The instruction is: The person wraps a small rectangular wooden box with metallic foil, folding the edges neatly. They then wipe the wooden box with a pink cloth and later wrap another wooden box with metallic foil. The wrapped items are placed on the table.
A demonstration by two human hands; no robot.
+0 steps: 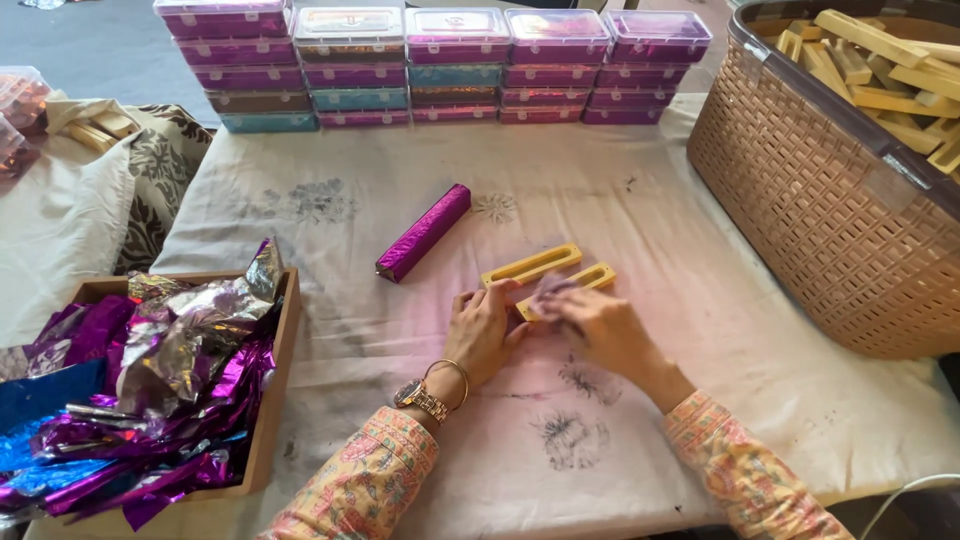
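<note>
Two yellow slotted wooden frames lie side by side on the white cloth, one farther [531, 265] and one nearer [590, 279]. My left hand [482, 330] rests on the cloth with its fingertips touching the near ends of the frames. My right hand [590, 322] is blurred and presses a small purple piece against the nearer frame; whether it grips it I cannot tell. A long bar wrapped in purple foil [424, 231] lies just beyond, to the left of the frames.
A wooden tray [283, 345] full of crumpled purple, silver and blue foil sits at the left. Stacked clear-lidded boxes [430, 65] line the far edge. A woven basket [810, 190] of plain wooden pieces stands at the right.
</note>
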